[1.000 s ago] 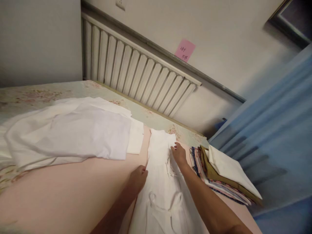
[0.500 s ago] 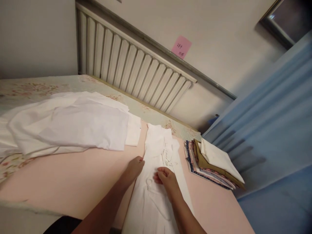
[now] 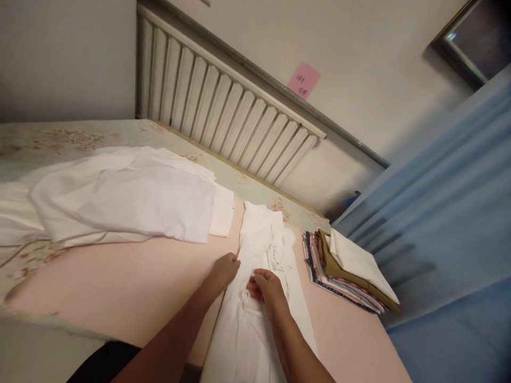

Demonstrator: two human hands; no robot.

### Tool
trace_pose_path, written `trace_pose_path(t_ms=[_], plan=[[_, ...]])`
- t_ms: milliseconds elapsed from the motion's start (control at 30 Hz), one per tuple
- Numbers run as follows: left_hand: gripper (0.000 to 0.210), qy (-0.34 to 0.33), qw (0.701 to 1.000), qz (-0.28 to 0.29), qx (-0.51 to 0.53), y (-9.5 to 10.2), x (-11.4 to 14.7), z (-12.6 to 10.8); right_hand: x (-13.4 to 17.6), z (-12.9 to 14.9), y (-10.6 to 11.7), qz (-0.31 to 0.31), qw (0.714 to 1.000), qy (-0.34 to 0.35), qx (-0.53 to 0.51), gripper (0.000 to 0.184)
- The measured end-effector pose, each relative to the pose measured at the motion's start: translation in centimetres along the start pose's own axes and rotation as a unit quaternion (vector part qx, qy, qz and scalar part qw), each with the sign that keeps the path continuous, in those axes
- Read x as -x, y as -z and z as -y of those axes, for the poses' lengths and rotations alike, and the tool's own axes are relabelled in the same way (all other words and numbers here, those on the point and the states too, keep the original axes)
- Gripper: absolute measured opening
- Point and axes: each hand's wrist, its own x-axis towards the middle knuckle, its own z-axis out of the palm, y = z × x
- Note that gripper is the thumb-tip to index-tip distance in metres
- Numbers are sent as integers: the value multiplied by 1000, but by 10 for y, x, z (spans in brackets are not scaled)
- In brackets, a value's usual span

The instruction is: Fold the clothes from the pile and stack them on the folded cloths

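A long white garment (image 3: 255,234) lies folded lengthwise in a narrow strip, with wrinkled trim on its right part and a thin looped tie (image 3: 246,303) near its middle. My left hand (image 3: 224,272) is closed on the garment's left edge, its fingertips pressed together. Over the middle of the strip, my right hand (image 3: 266,290) has thumb and index finger pinched at the white cloth, with the other fingers curled beneath. The garment's near end runs out of the bottom of the view.
Loose white clothes (image 3: 159,202) are heaped on the left of the pink-covered table (image 3: 155,282). Several folded garments form a stack (image 3: 351,271) on the right. A radiator (image 3: 223,106) stands behind the table, and a blue curtain (image 3: 451,213) hangs at the right.
My right hand has shifted slightly up and left on the garment, its thumb and index finger now pinched. My left hand stays at the left edge. The view has shifted slightly.
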Motion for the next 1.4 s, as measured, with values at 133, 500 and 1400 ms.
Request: trace_pose_path(t_ms=[133, 500, 1400], plan=[[20, -3, 1000, 2, -5, 0, -2, 0, -3, 3, -5, 26, 999, -8, -17, 27], [16, -2, 1000, 3, -15, 5, 5, -6, 18, 14, -15, 85, 994, 10, 68, 41], [13, -7, 1000, 11, -26, 10, 14, -16, 75, -28, -36, 15, 883, 259, 390, 32]])
